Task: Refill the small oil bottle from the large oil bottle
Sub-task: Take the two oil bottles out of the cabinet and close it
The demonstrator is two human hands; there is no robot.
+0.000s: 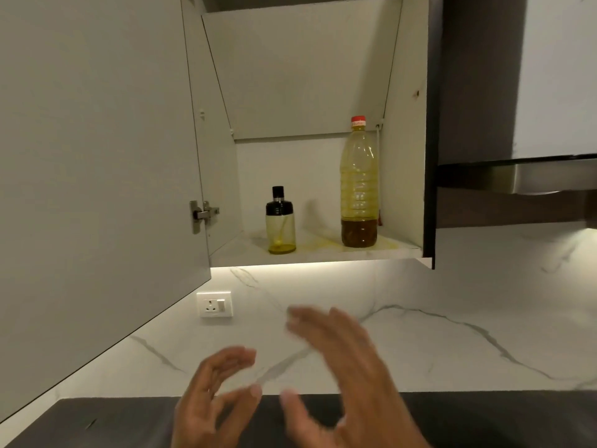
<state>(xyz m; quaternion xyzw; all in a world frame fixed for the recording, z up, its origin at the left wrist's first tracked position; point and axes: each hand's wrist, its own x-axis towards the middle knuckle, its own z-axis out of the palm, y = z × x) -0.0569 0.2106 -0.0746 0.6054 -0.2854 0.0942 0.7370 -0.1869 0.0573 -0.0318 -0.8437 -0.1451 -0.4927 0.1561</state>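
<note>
The small oil bottle [280, 221], nearly empty, stands on the open cabinet's shelf [323, 252] left of the large oil bottle [359, 185], both untouched, so fetching seems the step: left hand [213, 392] and right hand [342, 376], empty and loosely spread, must reach up.

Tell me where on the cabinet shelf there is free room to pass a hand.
The widest free patch lies between the small oil bottle and the large oil bottle, though oil stains show there. A narrower strip runs left of the small bottle. The large bottle stands close to the right cabinet wall.
</note>
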